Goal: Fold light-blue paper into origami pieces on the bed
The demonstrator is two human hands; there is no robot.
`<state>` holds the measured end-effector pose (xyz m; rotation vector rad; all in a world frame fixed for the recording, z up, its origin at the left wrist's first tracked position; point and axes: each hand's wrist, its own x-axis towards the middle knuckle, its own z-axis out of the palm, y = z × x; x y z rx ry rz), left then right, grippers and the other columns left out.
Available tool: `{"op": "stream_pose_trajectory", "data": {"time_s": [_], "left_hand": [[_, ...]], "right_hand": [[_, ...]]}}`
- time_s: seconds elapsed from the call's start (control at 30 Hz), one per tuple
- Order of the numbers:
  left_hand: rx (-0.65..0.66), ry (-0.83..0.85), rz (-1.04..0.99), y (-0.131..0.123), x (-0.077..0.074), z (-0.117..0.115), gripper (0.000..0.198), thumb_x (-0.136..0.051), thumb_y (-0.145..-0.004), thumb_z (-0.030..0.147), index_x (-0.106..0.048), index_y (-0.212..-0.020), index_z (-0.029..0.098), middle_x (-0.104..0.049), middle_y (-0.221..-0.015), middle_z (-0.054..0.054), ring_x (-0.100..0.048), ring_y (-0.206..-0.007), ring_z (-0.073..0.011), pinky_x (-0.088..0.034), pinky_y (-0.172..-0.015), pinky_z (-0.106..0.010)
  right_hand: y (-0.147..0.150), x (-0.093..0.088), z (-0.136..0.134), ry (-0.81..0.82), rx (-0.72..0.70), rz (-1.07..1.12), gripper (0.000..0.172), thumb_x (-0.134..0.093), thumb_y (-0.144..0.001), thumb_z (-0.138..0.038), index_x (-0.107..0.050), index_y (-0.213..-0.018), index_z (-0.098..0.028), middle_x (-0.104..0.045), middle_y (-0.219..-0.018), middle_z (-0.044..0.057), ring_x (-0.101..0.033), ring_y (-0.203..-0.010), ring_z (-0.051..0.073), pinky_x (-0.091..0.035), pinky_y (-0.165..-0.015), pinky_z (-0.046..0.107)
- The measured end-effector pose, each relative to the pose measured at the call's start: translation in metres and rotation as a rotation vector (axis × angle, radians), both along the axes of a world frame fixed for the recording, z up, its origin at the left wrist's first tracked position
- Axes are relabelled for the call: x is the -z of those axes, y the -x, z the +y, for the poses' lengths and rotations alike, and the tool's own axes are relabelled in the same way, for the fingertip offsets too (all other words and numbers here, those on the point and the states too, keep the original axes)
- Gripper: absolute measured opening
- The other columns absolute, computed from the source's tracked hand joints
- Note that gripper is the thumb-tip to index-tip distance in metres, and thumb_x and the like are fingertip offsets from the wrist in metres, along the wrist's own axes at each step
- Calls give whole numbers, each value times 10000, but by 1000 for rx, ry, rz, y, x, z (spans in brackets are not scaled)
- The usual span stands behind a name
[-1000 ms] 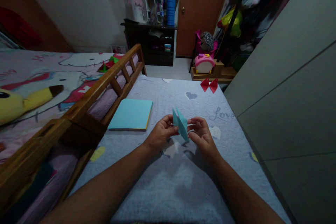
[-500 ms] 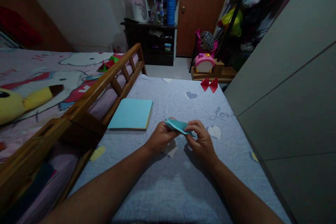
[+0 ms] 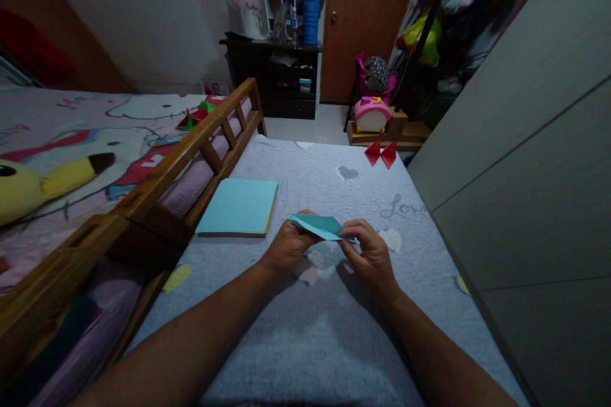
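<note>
One left hand (image 3: 286,247) and one right hand (image 3: 370,258) both pinch tightly one blue folded paper (image 3: 319,225) above the bedspread (image 3: 286,350). There lie one paper stack (image 3: 240,207) and, farther, two red folded papers (image 3: 373,153).

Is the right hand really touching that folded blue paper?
Touching. The head view shows the right hand pinching the right end of the folded blue paper between thumb and fingers.

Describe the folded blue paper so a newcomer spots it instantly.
Find the pale blue cover, then the left hand and right hand above it. They hold the folded blue paper: pointed, unlike the flat blue stack on the left; blue, unlike the red folded pieces near the far edge.
</note>
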<state>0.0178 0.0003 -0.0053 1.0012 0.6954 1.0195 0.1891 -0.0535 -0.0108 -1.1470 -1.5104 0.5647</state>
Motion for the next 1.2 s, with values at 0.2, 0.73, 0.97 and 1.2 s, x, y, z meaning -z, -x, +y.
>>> {"op": "stream_pose_trajectory", "data": {"time_s": [0.2,0.73,0.97,1.2], "left_hand": [[-7,44,20,-1,-2,-1,265,-886,-617,296,-739,-770,138,-724,-779,-29,-649,-754,-169,-507,-804,-304],[89,-11,179,-1,-3,-5,314,-869,-643,365,-724,-765,115,-714,-726,-47,-627,-651,-151,-497,-666,-268],[107,38,205,0,-2,-1,398,-874,-609,409,-740,-817,98,-721,-774,-59,-624,-677,-153,-491,-679,-270],[171,-89,331,2,-2,-3,384,-831,-679,429,-733,-855,101,-706,-775,-55,-626,-708,-175,-487,-699,-287]], "right_hand": [[-2,0,-1,19,1,-12,69,-644,-861,-194,-674,-817,-238,-652,-867,38,-622,-845,200,-489,-772,344],[7,-1,5,456,-115,416,249,-734,-780,-425,-627,-796,-200,-582,-716,-18,-525,-647,135,-432,-614,259],[9,-4,4,505,-84,561,294,-786,-722,-434,-610,-761,-202,-556,-686,-40,-487,-596,110,-406,-570,234],[7,0,5,487,-227,432,259,-737,-774,-395,-644,-936,-216,-627,-842,6,-575,-761,169,-459,-696,291]]}}
